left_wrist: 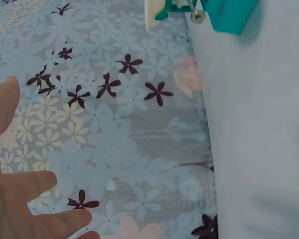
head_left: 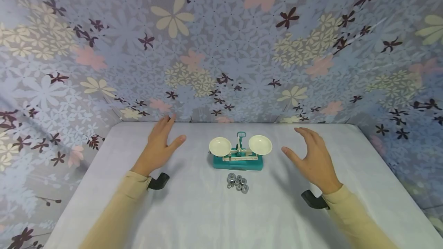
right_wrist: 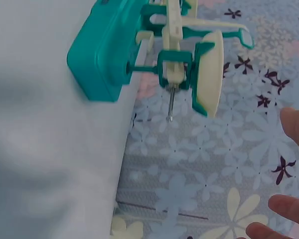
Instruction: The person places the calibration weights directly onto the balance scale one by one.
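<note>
A teal balance scale with two cream pans stands on the white table, its left pan and right pan up on either side of the pointer post. In front of it lies a cluster of several small metal weights. To the scale's left my left hand is held with fingers spread and nothing in it. My right hand is on the other side, fingers loosely extended, also holding nothing. The right wrist view shows the scale's end with a threaded metal rod beside the pan.
White cloth covers the table. Behind it and at both sides rises a flower-patterned fabric. A black wrist mount sits on the left sleeve and another on the right sleeve.
</note>
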Demonstrator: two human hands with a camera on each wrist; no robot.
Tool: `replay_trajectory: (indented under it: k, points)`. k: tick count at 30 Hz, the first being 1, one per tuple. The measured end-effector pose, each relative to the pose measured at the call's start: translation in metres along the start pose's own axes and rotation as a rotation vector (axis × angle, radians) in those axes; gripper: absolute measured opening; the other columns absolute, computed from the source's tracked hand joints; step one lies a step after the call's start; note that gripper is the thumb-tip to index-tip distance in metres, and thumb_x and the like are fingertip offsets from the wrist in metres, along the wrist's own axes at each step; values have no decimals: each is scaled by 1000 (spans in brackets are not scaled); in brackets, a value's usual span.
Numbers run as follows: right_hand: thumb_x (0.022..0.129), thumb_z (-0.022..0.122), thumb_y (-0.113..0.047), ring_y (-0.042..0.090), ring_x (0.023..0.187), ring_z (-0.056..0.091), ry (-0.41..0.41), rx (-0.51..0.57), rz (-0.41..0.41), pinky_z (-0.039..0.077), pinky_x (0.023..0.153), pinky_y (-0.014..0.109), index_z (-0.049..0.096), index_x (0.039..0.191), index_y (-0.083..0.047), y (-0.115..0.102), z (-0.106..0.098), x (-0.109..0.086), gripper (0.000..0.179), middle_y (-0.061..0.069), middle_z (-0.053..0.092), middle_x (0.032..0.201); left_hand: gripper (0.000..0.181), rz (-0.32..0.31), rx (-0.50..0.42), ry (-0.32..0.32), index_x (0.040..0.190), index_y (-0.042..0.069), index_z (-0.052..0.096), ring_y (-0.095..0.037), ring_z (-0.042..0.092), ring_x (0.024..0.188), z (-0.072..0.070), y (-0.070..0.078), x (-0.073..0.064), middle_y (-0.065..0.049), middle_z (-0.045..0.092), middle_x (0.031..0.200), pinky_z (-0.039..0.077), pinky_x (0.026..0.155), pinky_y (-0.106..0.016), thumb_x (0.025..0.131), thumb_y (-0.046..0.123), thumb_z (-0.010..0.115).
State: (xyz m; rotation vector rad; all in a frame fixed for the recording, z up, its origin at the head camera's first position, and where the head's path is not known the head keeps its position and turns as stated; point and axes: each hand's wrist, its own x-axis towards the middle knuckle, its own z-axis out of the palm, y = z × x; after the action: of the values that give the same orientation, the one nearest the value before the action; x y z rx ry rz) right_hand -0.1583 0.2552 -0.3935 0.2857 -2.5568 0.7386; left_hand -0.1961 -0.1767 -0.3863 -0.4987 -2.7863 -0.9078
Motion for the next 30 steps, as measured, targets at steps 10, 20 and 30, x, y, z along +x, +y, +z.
replay_trajectory:
  k: [10, 20, 30]
  points:
    - [79, 72, -39, 36, 122, 39, 5, 69, -9, 36, 93, 56, 49, 132, -9, -11, 13, -18, 65, 15, 44, 134, 76, -25, -102, 1, 150, 19, 12, -33, 9, 140, 21, 5, -6, -10, 13, 154, 10, 109, -61, 91, 53, 47]
    - [79, 72, -39, 30, 121, 42, -18, 101, -33, 39, 93, 53, 49, 131, -11, -25, 24, -33, 63, 11, 45, 133, 77, -40, -152, -1, 150, 20, 14, -32, 11, 140, 41, 8, -7, -11, 17, 153, 13, 108, -63, 90, 56, 46]
    - [79, 74, -30, 22, 107, 51, 6, 162, -103, 46, 86, 40, 54, 126, -10, -41, 39, -46, 55, 6, 54, 124, 79, -49, -197, -28, 149, 20, 18, -32, 14, 139, 58, 11, -6, -8, 20, 152, 17, 109, -59, 88, 59, 49]
